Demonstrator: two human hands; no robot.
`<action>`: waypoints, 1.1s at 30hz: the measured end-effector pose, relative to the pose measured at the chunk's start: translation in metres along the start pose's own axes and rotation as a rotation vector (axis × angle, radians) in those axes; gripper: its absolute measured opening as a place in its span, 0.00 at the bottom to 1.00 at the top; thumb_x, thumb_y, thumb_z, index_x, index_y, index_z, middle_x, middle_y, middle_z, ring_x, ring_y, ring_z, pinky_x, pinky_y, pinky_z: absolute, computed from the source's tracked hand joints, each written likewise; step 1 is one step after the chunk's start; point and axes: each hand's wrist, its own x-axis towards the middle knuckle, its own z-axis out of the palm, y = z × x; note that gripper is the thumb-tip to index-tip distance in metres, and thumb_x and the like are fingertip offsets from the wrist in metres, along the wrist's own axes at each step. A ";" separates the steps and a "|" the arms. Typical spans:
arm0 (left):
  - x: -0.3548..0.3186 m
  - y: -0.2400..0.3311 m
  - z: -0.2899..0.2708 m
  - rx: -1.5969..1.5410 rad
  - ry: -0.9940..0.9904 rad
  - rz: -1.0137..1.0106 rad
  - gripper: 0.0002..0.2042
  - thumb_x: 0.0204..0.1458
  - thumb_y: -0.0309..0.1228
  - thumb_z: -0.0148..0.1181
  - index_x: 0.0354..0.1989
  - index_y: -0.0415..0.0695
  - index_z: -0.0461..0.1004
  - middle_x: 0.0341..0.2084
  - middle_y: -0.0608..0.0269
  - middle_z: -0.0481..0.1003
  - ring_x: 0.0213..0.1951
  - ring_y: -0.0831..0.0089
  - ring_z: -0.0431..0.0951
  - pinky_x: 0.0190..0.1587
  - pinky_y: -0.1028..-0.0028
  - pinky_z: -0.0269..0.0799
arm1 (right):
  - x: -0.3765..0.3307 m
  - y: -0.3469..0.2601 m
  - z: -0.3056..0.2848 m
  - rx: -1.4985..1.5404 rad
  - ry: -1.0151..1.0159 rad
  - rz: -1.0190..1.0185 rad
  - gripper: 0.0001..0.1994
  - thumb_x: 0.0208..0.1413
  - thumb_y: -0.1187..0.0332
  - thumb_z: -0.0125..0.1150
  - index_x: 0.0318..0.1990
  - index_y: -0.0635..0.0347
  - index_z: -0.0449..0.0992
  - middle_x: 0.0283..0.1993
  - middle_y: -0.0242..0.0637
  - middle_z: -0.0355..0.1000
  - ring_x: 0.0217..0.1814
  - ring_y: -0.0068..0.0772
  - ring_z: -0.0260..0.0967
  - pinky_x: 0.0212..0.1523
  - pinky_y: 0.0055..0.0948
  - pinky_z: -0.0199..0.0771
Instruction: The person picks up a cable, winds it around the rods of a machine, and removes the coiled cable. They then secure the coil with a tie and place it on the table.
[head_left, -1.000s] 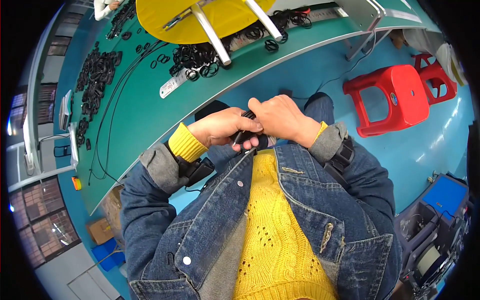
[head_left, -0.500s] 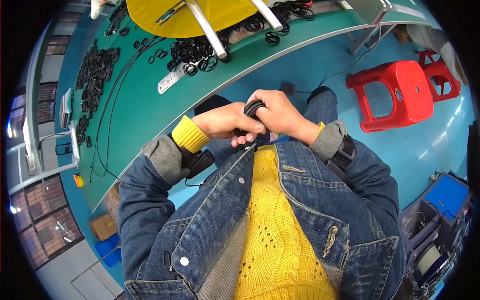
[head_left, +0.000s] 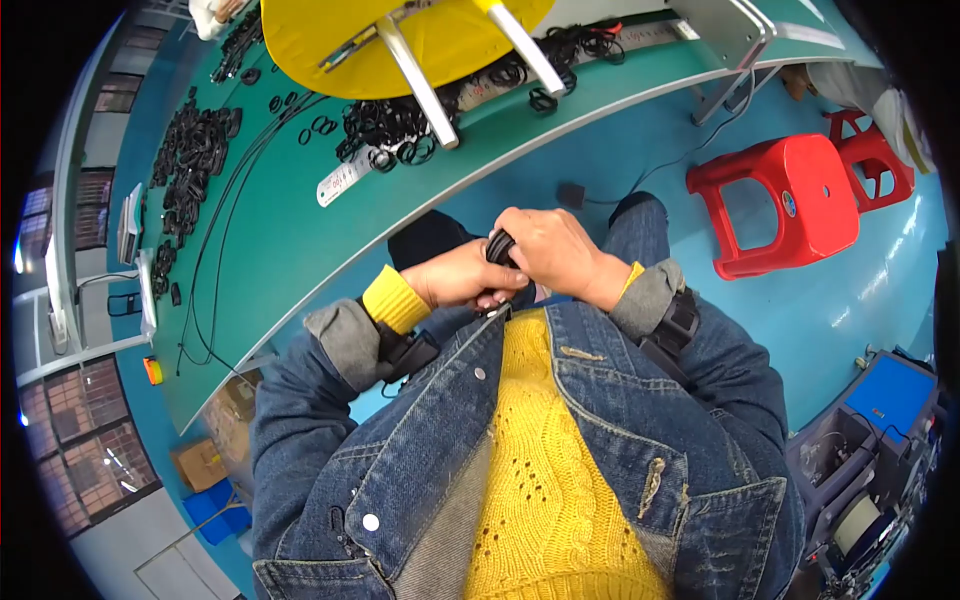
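Both hands meet in front of my chest, just off the table's near edge. Between them is a coiled black cable (head_left: pixel 500 247), several strands bundled into a small ring. My left hand (head_left: pixel 452 277) pinches its lower side, the thumb laid toward the other hand. Around the upper right side of the coil curl the fingers of my right hand (head_left: pixel 560 252). Part of the coil is hidden behind the fingers. On the green table (head_left: pixel 270 250) beyond lie a heap of black rings and coils (head_left: pixel 385 125) and a metal ruler (head_left: pixel 345 180).
A yellow round panel with metal legs (head_left: pixel 300 45) stands over the table's far side. Dark small parts (head_left: pixel 195 150) and long black cables (head_left: pixel 228 180) lie at left. A red stool (head_left: pixel 815 205) stands right; a grey machine with a blue top (head_left: pixel 890 395) is at lower right.
The view has shifted slightly, so table and stool sit a little lower. Both hands keep hold of the coil, and the fingers have closed more tightly around it, showing less of its loop.
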 end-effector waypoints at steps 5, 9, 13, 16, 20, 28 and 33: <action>0.000 -0.013 0.001 0.313 0.186 0.204 0.08 0.49 0.32 0.57 0.34 0.40 0.71 0.19 0.67 0.72 0.18 0.76 0.70 0.21 0.75 0.66 | 0.010 -0.021 -0.025 0.061 -0.135 0.050 0.10 0.42 0.72 0.53 0.34 0.63 0.64 0.29 0.52 0.68 0.30 0.56 0.67 0.29 0.48 0.66; 0.010 -0.018 0.008 0.421 0.441 0.546 0.11 0.47 0.33 0.58 0.35 0.37 0.71 0.22 0.61 0.75 0.25 0.67 0.75 0.29 0.69 0.70 | 0.015 -0.033 -0.032 0.080 -0.119 0.111 0.09 0.45 0.69 0.51 0.32 0.64 0.62 0.29 0.53 0.67 0.30 0.57 0.66 0.29 0.49 0.66; 0.010 0.003 0.021 0.588 0.601 0.530 0.12 0.46 0.32 0.58 0.35 0.37 0.71 0.27 0.54 0.76 0.32 0.64 0.78 0.35 0.67 0.71 | 0.023 -0.029 -0.019 0.027 -0.006 0.211 0.12 0.50 0.63 0.51 0.31 0.65 0.63 0.25 0.52 0.68 0.28 0.57 0.67 0.28 0.48 0.67; 0.014 0.012 0.025 0.793 0.773 0.326 0.12 0.46 0.32 0.59 0.33 0.36 0.71 0.28 0.49 0.76 0.36 0.63 0.78 0.37 0.69 0.71 | 0.025 -0.020 -0.019 0.089 0.041 0.238 0.18 0.52 0.57 0.51 0.31 0.68 0.64 0.22 0.53 0.69 0.28 0.56 0.69 0.30 0.48 0.69; 0.027 0.011 0.018 0.458 0.687 0.423 0.10 0.46 0.31 0.60 0.28 0.36 0.70 0.22 0.57 0.74 0.28 0.70 0.76 0.31 0.70 0.69 | 0.033 -0.007 -0.036 0.077 0.012 0.242 0.20 0.51 0.53 0.53 0.30 0.66 0.66 0.20 0.51 0.69 0.25 0.56 0.68 0.27 0.47 0.68; 0.013 0.049 0.029 0.316 0.489 0.391 0.08 0.48 0.28 0.59 0.23 0.39 0.67 0.15 0.71 0.64 0.21 0.83 0.60 0.24 0.78 0.60 | 0.088 0.089 -0.146 -0.471 0.734 0.205 0.06 0.45 0.65 0.62 0.28 0.56 0.74 0.25 0.37 0.69 0.28 0.40 0.70 0.27 0.31 0.68; 0.013 0.071 0.028 0.305 0.451 0.509 0.08 0.49 0.29 0.58 0.23 0.41 0.67 0.11 0.71 0.64 0.14 0.84 0.63 0.17 0.81 0.58 | 0.099 0.103 -0.148 -0.455 0.633 0.277 0.07 0.46 0.66 0.64 0.29 0.58 0.74 0.21 0.34 0.67 0.24 0.35 0.68 0.28 0.28 0.67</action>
